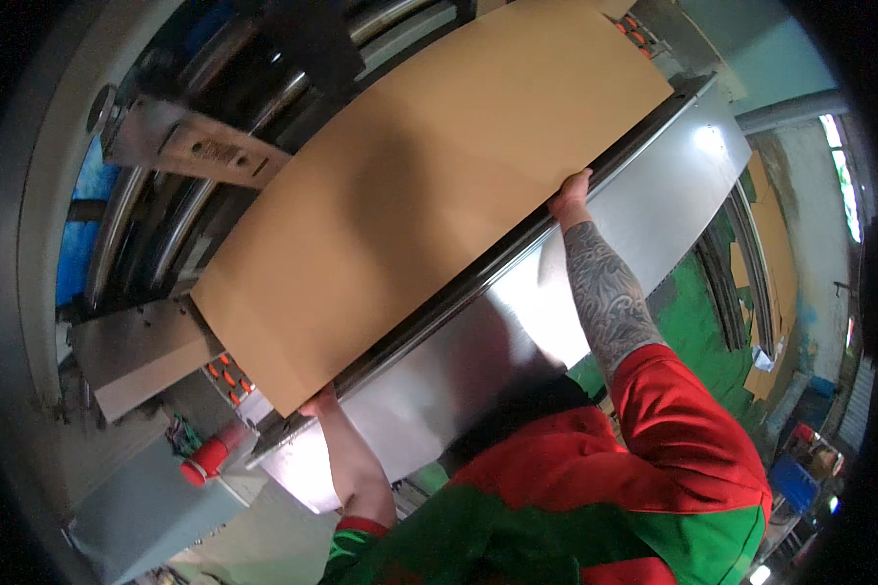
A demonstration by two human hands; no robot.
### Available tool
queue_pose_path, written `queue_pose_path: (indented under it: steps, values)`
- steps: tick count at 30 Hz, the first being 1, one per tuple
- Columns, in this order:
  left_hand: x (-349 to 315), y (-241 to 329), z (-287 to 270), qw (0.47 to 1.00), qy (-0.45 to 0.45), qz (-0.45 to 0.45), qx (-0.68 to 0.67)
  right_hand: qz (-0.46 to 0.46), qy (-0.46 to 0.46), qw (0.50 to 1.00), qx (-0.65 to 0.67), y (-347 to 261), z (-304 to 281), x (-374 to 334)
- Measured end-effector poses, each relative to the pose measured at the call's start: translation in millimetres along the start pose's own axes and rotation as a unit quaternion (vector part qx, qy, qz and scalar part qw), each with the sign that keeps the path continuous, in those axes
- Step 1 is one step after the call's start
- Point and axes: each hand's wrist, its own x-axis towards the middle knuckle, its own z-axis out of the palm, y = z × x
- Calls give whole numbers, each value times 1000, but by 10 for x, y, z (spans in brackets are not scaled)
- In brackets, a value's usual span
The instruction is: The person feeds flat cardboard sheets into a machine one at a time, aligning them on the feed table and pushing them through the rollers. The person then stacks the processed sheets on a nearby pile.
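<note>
A large brown cardboard sheet [439,185] lies across a machine bed, its near long edge running along a dark rail [439,307]. My left hand [319,400] grips that edge by the sheet's near left corner, most of its fingers hidden. Farther up the same edge, my right hand [571,190] is closed at the border of the sheet; its fingertips are only partly visible. Between me and the rail slopes a shiny metal panel [429,390], which both forearms cross.
Dark metal rollers [180,229] lie beyond the sheet at the left, near a metal bracket [210,146]. A red cylindrical part [210,453] sticks out at the lower left. Over the green floor [698,312] at the right, more cardboard sheets [776,253] stand by the wall.
</note>
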Motion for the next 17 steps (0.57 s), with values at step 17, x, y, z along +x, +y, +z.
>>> queue_pose_path:
  steps: [17]
  values:
    - [-363, 30, 374, 998, 42, -20, 30, 22, -175, 983, -56, -188, 42, -49]
